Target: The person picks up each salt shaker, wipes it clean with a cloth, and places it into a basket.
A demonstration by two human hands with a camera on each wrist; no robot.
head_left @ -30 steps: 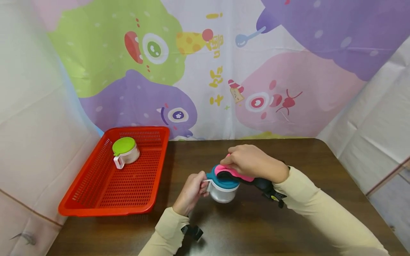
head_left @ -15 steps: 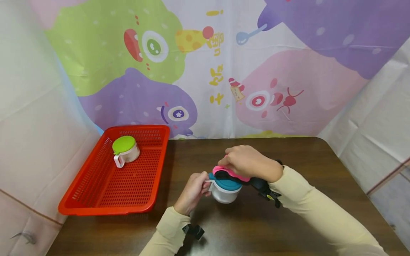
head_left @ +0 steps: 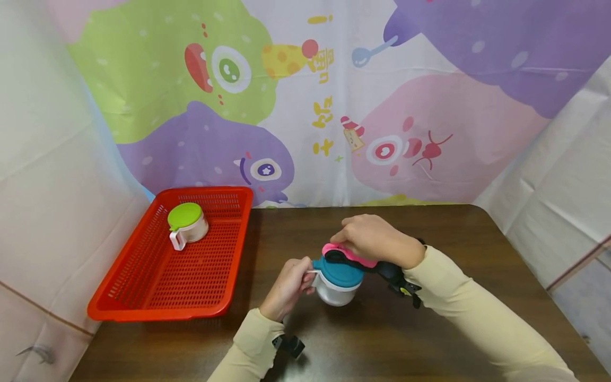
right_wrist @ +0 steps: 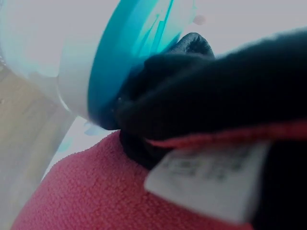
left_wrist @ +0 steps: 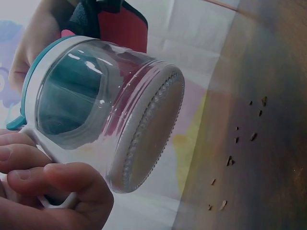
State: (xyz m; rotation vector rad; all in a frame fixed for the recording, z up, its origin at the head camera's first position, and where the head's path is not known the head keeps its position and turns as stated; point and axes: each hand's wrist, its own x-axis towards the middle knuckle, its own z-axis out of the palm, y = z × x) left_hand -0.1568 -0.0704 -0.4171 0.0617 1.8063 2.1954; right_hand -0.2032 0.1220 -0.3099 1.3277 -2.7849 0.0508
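My left hand (head_left: 291, 284) grips the white handle of a clear seasoning jar (left_wrist: 115, 96) with a teal lid (head_left: 341, 273). In the left wrist view the jar's ridged base appears apart from the table, and fingers curl round the handle. My right hand (head_left: 374, 241) holds a pink and black cloth (head_left: 350, 257) against the far edge of the lid. Close up in the right wrist view, the black side of the cloth (right_wrist: 192, 100) touches the teal rim, and a white label hangs from it. The right fingertips are largely hidden.
On the left stands a red perforated basket (head_left: 159, 319) with a green-lidded jar (head_left: 188, 223) inside, its white handle facing front. Small dark crumbs (left_wrist: 253, 136) lie on the brown wooden table (head_left: 406, 339). A cartoon-printed curtain (head_left: 310, 106) hangs behind the table.
The right hand has shifted the cloth back and forth over the lid, now toward its far edge, uncovering more teal. The left hand and jar have moved slightly right.
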